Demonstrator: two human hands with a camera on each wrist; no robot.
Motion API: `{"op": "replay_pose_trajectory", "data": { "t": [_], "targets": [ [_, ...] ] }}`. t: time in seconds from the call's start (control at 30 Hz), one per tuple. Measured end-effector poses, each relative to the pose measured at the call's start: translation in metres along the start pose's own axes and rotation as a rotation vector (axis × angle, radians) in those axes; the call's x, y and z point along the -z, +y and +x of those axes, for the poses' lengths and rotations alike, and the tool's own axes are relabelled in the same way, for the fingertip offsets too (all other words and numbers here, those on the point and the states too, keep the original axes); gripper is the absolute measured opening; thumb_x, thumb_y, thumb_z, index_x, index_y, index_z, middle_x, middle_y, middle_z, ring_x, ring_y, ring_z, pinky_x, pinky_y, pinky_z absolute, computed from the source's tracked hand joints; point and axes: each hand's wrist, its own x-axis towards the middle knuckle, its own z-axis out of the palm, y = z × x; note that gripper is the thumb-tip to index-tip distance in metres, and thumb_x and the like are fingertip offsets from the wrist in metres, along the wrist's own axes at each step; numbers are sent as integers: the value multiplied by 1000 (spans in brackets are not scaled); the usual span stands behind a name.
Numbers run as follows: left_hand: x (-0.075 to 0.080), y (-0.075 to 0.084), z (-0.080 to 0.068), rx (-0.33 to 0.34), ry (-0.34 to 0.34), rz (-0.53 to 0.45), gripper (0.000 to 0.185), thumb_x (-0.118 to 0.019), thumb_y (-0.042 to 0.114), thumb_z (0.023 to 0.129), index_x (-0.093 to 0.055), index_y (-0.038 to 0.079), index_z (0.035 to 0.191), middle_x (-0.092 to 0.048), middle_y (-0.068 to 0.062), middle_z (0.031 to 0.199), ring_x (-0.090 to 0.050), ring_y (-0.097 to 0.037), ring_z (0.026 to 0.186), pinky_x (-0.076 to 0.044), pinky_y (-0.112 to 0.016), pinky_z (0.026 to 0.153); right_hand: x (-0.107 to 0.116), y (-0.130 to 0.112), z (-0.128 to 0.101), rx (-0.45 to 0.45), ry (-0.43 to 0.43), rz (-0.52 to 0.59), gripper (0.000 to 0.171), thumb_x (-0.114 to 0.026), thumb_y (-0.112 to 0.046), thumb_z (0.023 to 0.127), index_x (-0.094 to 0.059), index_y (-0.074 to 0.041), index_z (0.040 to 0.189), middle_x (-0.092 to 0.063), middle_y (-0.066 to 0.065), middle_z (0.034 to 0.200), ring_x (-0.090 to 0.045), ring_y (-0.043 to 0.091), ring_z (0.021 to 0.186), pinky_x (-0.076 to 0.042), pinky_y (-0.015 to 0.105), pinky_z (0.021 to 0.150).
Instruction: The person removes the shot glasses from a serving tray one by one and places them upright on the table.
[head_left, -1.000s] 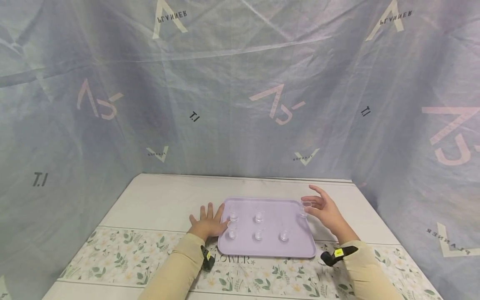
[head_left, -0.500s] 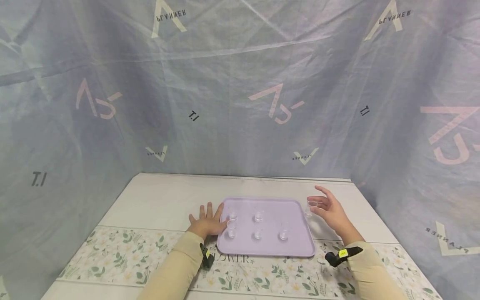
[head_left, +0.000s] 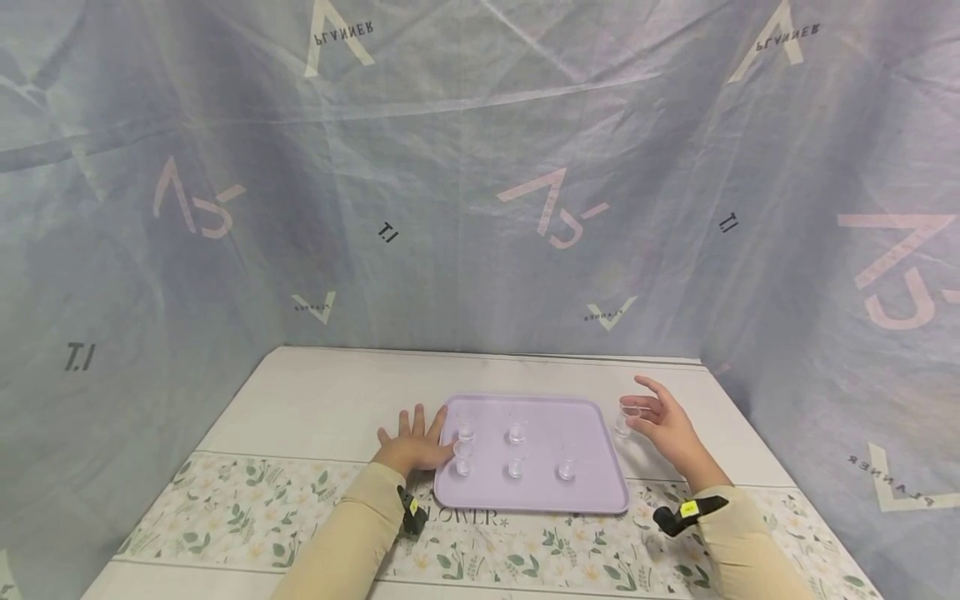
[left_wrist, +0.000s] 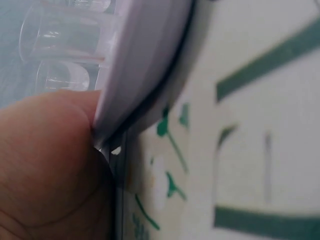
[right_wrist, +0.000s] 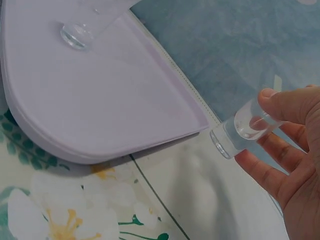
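Observation:
Off the right side of the lilac tray (head_left: 540, 498), my right hand (head_left: 666, 429) pinches a clear shot glass (head_left: 624, 423) between thumb and fingers. In the right wrist view that shot glass (right_wrist: 232, 131) has a thick base; whether it touches the table I cannot tell. My left hand (head_left: 414, 448) lies with fingers spread at the tray's left edge. The left wrist view shows its thumb (left_wrist: 45, 155) against the tray rim (left_wrist: 145, 55). Several similar glasses stand on the tray: three along the front, among them the right one (head_left: 567, 470), and two behind, including one (head_left: 517, 432).
A white table (head_left: 330, 392) carries a floral printed band (head_left: 247, 508) under the tray's front. Grey-blue curtains (head_left: 465, 267) hang behind the table and at both sides.
My right hand has carried the shot glass rightward, from above the tray's right rim to beyond it over the table. The left hand and the tray have stayed in place.

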Motion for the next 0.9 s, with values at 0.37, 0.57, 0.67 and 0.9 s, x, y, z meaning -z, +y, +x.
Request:
{"op": "replay_pose_trajectory", "data": {
  "t": [0.37, 0.57, 0.67, 0.9],
  "targets": [
    [3, 3, -5, 2, -5, 15, 87, -35, 72, 95, -1, 31, 164, 13, -18, 168, 18, -43, 151, 15, -77, 107, 0, 10, -1, 15, 16, -5, 74, -65, 14, 90, -29, 3, 153, -57, 43, 124, -66, 5, 105, -54, 16, 84],
    [0, 1, -2, -1, 1, 23, 87, -34, 73, 95, -1, 31, 164, 14, -17, 168, 19, -42, 151, 14, -77, 108, 1, 14, -2, 21, 12, -5, 74, -65, 16, 90, -28, 5, 153, -57, 43, 124, -67, 6, 105, -56, 21, 84],
    [-1, 0, 0, -3, 9, 17, 87, -36, 72, 96, -1, 31, 164, 13, -18, 168, 18, -42, 151, 14, -77, 108, 1, 15, -3, 28, 11, -4, 74, -65, 16, 90, -28, 6, 153, -58, 43, 123, -67, 7, 105, -56, 21, 84],
    [-2, 0, 0, -3, 11, 25, 87, -35, 72, 96, -2, 30, 164, 12, -18, 168, 18, -43, 151, 14, -77, 108, -1, 14, -7, 7, 10, -22, 73, -65, 14, 90, -29, 4, 153, -58, 41, 124, -67, 6, 105, -55, 18, 84]
  ]
}}
